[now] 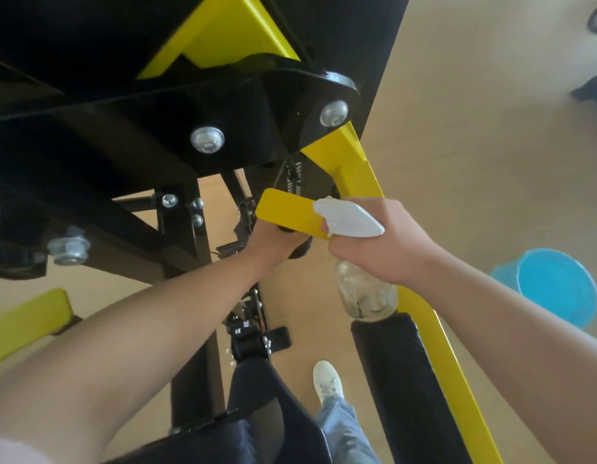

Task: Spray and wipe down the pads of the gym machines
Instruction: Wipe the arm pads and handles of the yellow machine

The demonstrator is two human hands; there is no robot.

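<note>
My right hand (377, 242) grips a clear spray bottle (364, 296) by its neck, the white spray head (349, 219) pointing left over a small yellow plate (283, 212) of the machine. My left hand (273, 239) reaches under that plate and holds a dark object, possibly a cloth or grip (299, 251), mostly hidden. A black roller pad (391, 380) hangs on the yellow arm (441, 346) just below the bottle. The large black underside of the machine (123, 112) fills the upper left.
A blue bucket (558, 286) stands on the tan floor at the right. My white shoe (327, 380) and jeans leg show below. Black frame bars with bolts (69, 249) crowd the left; another yellow part (26, 323) sticks out at lower left.
</note>
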